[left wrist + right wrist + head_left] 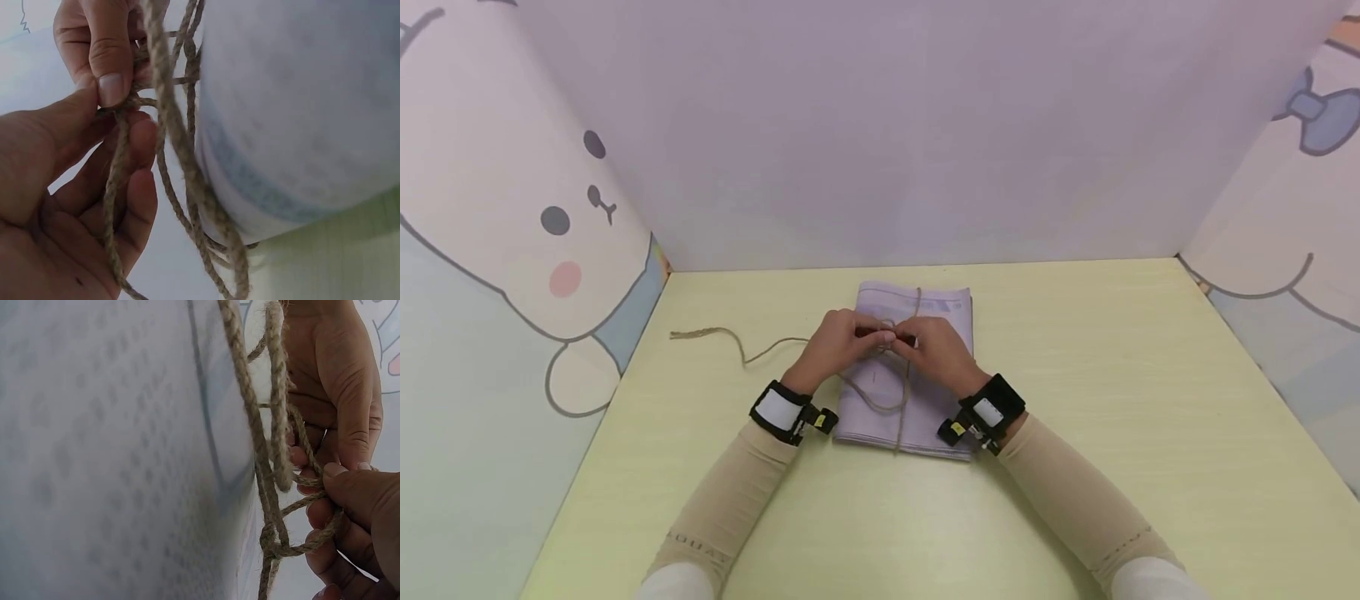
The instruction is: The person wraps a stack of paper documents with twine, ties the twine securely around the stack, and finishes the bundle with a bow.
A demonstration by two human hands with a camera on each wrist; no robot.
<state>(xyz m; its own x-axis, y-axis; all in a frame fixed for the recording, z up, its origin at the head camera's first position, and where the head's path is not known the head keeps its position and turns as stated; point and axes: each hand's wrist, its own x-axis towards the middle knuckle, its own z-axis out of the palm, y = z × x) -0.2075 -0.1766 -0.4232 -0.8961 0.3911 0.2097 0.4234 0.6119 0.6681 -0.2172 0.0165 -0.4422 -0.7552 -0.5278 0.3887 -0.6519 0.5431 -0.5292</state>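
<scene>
A stack of folded printed paper [936, 421] lies on the table with brown twine [904, 408] running lengthwise over it. Above its middle, my left hand [842, 343] and right hand [942, 348] meet, fingertips touching or nearly so. Thumb and fingers of the left hand [59, 169] pinch the twine [114, 181] in the left wrist view. The right hand [369, 519] likewise pinches a loop of twine [312, 545] in the right wrist view. Crossing strands sit between the hands; how they are knotted is partly hidden by fingers.
One loose twine tail [718, 330] trails left across the pale yellow table [1112, 375], frayed at its end. A plain back wall [917, 133] and side panels with cartoon figures [557, 242] enclose the table. Black wrist straps with small cameras [826, 419] sit on both wrists.
</scene>
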